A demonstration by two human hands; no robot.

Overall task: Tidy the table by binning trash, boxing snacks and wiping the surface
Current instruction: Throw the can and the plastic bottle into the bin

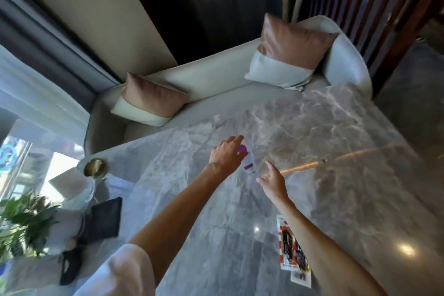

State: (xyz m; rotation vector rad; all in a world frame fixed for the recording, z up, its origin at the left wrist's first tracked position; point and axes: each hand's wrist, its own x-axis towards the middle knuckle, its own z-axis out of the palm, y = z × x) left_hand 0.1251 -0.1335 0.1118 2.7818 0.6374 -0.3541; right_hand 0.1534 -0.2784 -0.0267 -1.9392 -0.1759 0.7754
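Currently: both hands reaching toward a trash item, nothing held. At the left edge of the grey marble-patterned surface (336, 139) sit a small round brass dish (95, 168) and a flat black rectangular pouch (105, 218).

Centre: left hand (225, 155), grip loosely spread, fingers extended over the cap. Contact not resolvable through the blur. Just right of it is the small clear plastic bottle with purple cap and purple label (248, 162), tilted, cap toward the far edge. Right hand (274, 181) sits just beside the bottle's base, grip spread wide, holding nothing.

Near edge, partly under the right forearm: a long red-and-white printed snack packet (288, 247), lying flat.

Judgement: the bottle looks empty, so light, thin-walled and smooth, likely to roll or skid if nudged. Take it round the mid-body at the label, or pinch the stiffer neck under the cap. Squeeze gently.
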